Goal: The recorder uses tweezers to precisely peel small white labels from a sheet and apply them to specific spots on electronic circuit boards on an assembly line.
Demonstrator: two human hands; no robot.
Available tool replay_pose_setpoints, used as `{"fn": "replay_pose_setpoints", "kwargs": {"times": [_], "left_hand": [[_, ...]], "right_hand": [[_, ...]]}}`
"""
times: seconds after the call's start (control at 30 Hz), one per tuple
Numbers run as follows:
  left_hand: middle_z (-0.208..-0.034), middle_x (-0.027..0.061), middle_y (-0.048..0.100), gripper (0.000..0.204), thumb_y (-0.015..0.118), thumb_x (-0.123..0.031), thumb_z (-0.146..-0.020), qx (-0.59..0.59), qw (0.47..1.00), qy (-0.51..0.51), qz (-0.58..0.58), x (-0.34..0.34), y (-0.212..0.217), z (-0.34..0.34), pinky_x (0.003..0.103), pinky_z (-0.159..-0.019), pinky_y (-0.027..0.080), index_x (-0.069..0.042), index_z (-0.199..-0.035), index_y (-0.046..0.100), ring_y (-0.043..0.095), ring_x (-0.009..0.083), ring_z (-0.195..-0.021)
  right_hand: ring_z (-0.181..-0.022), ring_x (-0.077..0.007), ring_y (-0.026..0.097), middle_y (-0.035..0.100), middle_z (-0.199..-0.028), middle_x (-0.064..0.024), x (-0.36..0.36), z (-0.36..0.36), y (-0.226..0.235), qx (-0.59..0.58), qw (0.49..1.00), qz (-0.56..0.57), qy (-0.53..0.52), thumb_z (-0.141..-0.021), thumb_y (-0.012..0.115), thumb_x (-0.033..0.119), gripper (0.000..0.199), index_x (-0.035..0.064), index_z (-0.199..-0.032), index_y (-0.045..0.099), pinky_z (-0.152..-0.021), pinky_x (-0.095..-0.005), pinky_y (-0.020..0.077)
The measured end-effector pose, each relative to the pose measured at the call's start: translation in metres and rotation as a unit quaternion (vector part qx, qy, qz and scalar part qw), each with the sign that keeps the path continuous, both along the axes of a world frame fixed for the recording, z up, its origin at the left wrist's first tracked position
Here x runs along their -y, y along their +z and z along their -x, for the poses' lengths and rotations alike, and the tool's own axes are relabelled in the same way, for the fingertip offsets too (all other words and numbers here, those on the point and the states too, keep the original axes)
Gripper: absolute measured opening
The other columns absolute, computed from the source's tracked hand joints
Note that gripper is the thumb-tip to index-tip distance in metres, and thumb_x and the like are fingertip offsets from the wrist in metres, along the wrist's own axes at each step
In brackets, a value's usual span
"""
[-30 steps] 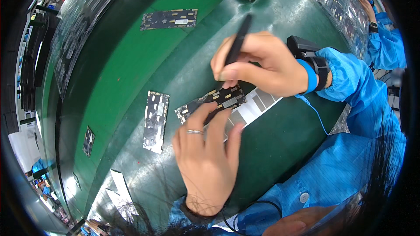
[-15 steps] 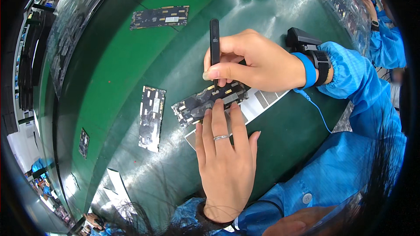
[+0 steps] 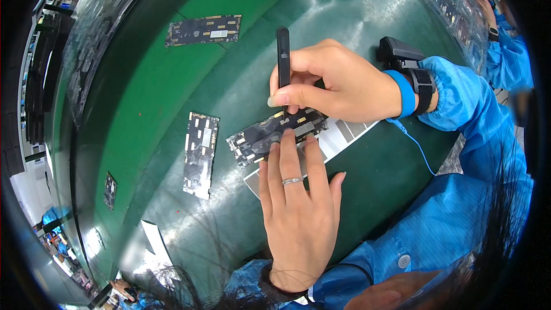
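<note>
A dark circuit board with pale and gold patches lies tilted on a printed white sheet. My left hand, wearing a ring, lies with fingers stretched out, their tips resting on the board's near side. Above the board, my right hand pinches black tweezers held upright. The tips of the tweezers meet the board near its far edge, just beyond my left fingertips; whether anything is between them is too small to tell.
To the left lies a second circuit board. A third board and a smaller one lie on the green strip. A black device stands beyond my right wrist, where a blue strap with a coiled cord hangs. Clear trays line the far right.
The third board on the green strip has shifted slightly left and nearer. My hands and the tweezers hold nearly the same place on the board.
</note>
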State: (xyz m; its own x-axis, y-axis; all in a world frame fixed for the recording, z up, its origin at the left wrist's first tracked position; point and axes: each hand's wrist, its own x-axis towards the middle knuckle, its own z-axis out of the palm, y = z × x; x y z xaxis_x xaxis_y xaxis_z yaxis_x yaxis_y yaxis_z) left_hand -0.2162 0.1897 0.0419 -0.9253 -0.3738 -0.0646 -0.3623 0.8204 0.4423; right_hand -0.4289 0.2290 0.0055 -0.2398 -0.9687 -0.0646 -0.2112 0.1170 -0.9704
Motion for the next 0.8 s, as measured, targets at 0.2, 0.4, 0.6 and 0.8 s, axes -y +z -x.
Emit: {"fn": "replay_pose_setpoints", "kwargs": {"times": [0.2, 0.4, 0.6, 0.8], "left_hand": [[-0.154, 0.0235, 0.048, 0.079, 0.08, -0.04, -0.087, -0.002, 1.0, 0.012, 0.023, 0.006, -0.007, 0.005, 0.051, -0.108, 0.045, 0.003, -0.146, 0.052, 0.055, 0.0407, -0.126], [-0.136, 0.0175, 0.06, 0.072, 0.081, -0.029, -0.086, -0.105, 0.993, 0.058, 0.026, 0.028, -0.012, 0.01, 0.048, -0.106, 0.043, 0.003, -0.145, 0.054, 0.059, 0.0321, -0.121], [-0.109, 0.0167, 0.065, 0.058, 0.086, -0.012, -0.078, -0.179, 0.982, 0.002, -0.065, 0.074, -0.031, 0.015, 0.045, -0.093, 0.048, -0.002, -0.129, 0.062, 0.064, 0.0347, -0.104], [-0.082, 0.0034, 0.065, 0.053, 0.089, -0.003, -0.081, -0.145, 0.956, 0.206, -0.147, 0.177, 0.008, 0.0, 0.028, -0.068, 0.053, 0.0, -0.128, 0.065, 0.061, 0.0113, -0.074]], "right_hand": [[-0.082, -0.0069, 0.067, 0.071, -0.087, -0.0015, 0.005, 0.007, -0.001, 0.059, 0.998, -0.004, 0.017, -0.102, 0.073, 0.02, 0.021, -0.0016, -0.102, 0.071, -0.072, -0.0254, 0.0556], [-0.08, -0.0083, 0.063, 0.065, -0.106, -0.004, -0.005, 0.042, 0.011, -0.01, 0.99, 0.046, -0.129, -0.111, 0.056, 0.026, 0.027, 0.0019, -0.117, 0.066, -0.069, -0.0231, 0.0505], [-0.08, -0.0083, 0.063, 0.065, -0.106, -0.0039, -0.032, 0.038, -0.003, 0.025, 0.988, 0.033, -0.148, -0.109, 0.059, 0.025, 0.025, 0.0019, -0.118, 0.066, -0.069, -0.0224, 0.0501], [-0.079, -0.0071, 0.063, 0.067, -0.096, -0.0001, -0.021, 0.025, -0.023, 0.109, 0.984, 0.057, -0.132, -0.108, 0.064, 0.025, 0.024, 0.0031, -0.117, 0.067, -0.068, -0.0224, 0.0508]]}}
